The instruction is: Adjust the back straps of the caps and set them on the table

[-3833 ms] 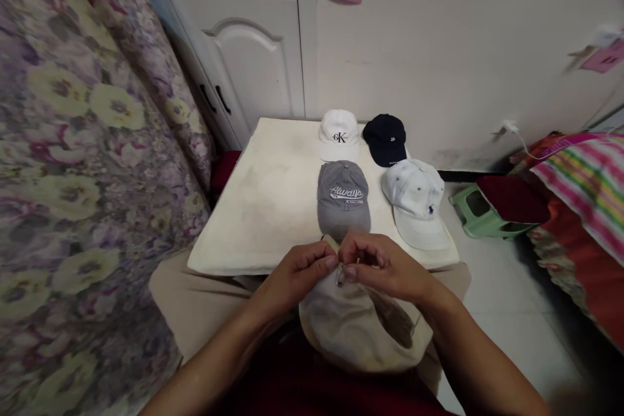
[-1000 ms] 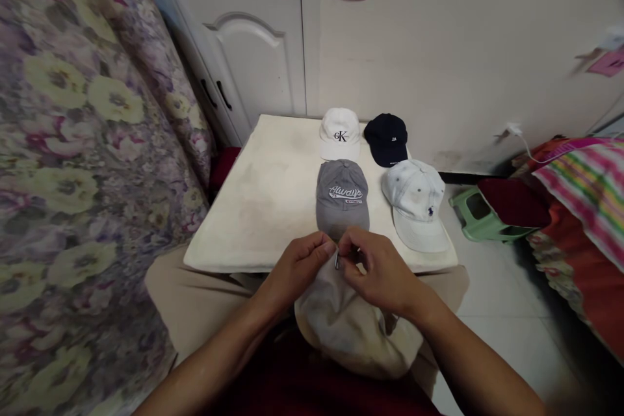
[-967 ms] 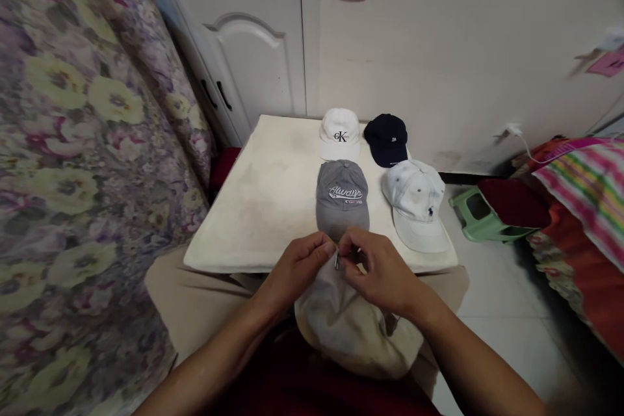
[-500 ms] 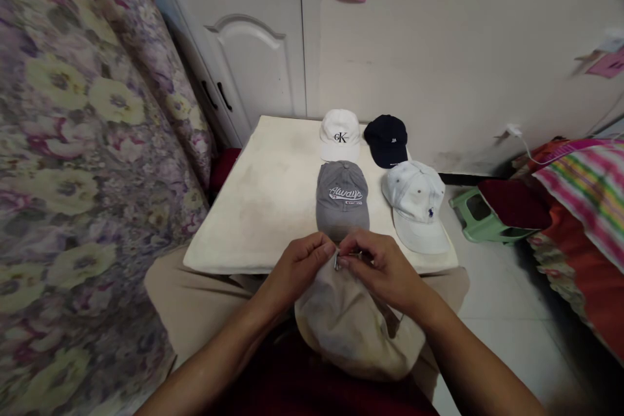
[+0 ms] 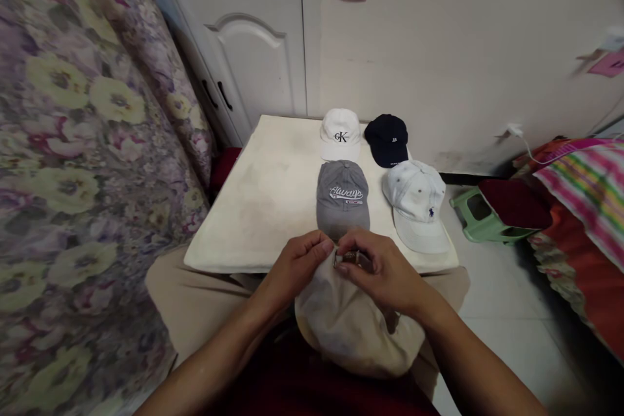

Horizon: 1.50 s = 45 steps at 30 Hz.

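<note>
A beige cap [image 5: 355,322] hangs crown down over my lap, just off the front edge of the table. My left hand [image 5: 307,257] is closed, pinching the cap's fabric edge between thumb and fingers. Beside it, my right hand [image 5: 377,266] is closed around a small metal buckle [image 5: 336,258] at the cap's back edge; its fingers partly hide the buckle and the strap. Just beyond my hands lies a grey cap [image 5: 342,198] with white lettering. Behind it are a white cap [image 5: 340,136] and a navy cap [image 5: 387,140]. A pale blue cap [image 5: 416,208] sits to the right.
The caps stand on a cream-covered table [image 5: 253,208] against the wall. A white cabinet [image 5: 248,52] rises behind, with a floral curtain [image 5: 73,175] at left. To the right are a green stool [image 5: 472,214] with a dark red top and a bed with a striped cover [image 5: 589,182].
The fingers of my right hand have shifted slightly at the buckle, and more shows between thumb and forefinger. My left hand keeps its pinch. The caps on the table stay put.
</note>
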Tool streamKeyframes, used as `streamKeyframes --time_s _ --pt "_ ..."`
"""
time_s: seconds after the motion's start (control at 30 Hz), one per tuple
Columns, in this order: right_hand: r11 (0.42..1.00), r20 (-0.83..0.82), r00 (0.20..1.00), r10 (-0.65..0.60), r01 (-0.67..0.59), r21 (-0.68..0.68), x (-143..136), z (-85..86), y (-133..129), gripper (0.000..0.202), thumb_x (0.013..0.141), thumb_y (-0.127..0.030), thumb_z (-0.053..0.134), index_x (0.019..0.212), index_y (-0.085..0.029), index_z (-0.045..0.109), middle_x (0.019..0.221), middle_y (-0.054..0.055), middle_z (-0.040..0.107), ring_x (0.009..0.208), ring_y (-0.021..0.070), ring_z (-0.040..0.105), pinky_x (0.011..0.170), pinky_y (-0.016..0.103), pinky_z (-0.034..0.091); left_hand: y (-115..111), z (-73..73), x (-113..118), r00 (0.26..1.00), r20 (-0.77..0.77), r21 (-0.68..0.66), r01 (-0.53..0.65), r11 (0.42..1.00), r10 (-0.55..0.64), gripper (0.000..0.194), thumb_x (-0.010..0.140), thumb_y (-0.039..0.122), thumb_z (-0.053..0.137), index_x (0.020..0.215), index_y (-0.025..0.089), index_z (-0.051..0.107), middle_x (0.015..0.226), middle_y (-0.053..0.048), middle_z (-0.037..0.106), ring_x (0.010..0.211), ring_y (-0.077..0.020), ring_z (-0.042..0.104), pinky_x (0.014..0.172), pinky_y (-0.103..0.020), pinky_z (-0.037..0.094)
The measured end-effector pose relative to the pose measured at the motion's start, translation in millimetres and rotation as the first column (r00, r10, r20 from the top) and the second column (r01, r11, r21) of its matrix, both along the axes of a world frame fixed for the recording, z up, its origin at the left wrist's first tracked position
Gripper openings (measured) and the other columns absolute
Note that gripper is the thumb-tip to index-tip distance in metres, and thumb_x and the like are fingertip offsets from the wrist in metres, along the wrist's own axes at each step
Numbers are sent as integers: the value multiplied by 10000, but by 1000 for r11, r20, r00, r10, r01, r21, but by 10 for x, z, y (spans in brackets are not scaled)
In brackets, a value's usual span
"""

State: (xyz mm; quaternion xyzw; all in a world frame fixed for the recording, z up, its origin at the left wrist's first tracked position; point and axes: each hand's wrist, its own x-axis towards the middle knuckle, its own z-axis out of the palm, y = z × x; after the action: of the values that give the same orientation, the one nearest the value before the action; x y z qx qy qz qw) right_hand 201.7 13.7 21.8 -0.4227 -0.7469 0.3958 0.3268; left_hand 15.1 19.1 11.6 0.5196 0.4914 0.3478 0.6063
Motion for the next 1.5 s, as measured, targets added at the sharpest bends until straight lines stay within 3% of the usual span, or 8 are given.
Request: streamKeyframes --time_s 0.3,0.6,0.9,1.13,1.3,1.5 --pt "997 76 997 -34 29 67 -37 -8 -8 168 797 -86 598 891 -218 557 832 -9 613 692 142 561 625 263 427 14 -3 3 998 -56 54 41 998 -38 372 863 497 573 668 182 527 583 48 398 536 -108 296 475 -223 222" --pt "994 60 993 -106 104 43 -64 -43 -4 166 769 -69 567 865 -204 565 758 -24 596 653 132 535 608 259 401 48 -34 -10 987 -134 166 116 979 -94 376 909 467 526 673 174 527 642 37 431 611 -126 358 554 -241 287" --pt "992 -135 991 -10 -7 -126 53 -74 18 79 890 -168 581 937 -196 639 852 6 659 783 154 592 703 273 448 18 -7 -6 993 -90 112 85 990 -75 374 902 482 536 674 186 518 617 41 415 581 -125 341 527 -238 276" --pt "967 -286 958 -15 -59 -246 36 -146 73 72 844 -113 618 844 -185 619 803 6 663 764 153 620 688 263 452 10 -41 21 993 -92 133 89 987 -77 367 909 472 533 694 175 531 635 41 425 599 -122 351 539 -236 275" --pt "936 -388 921 -33 -108 -336 41 -185 111 99 825 -142 673 870 -192 601 787 -9 665 758 141 633 688 251 456 -1 -66 27 990 -128 197 92 976 -67 362 924 454 525 703 168 539 652 37 440 634 -126 373 572 -244 289" --pt "896 -485 872 -58 -169 -410 75 -174 129 167 793 -166 716 936 -189 634 832 -15 661 758 115 614 700 232 456 12 -34 26 992 -99 162 89 983 -73 377 931 461 520 681 180 486 633 48 393 597 -114 334 538 -241 257"
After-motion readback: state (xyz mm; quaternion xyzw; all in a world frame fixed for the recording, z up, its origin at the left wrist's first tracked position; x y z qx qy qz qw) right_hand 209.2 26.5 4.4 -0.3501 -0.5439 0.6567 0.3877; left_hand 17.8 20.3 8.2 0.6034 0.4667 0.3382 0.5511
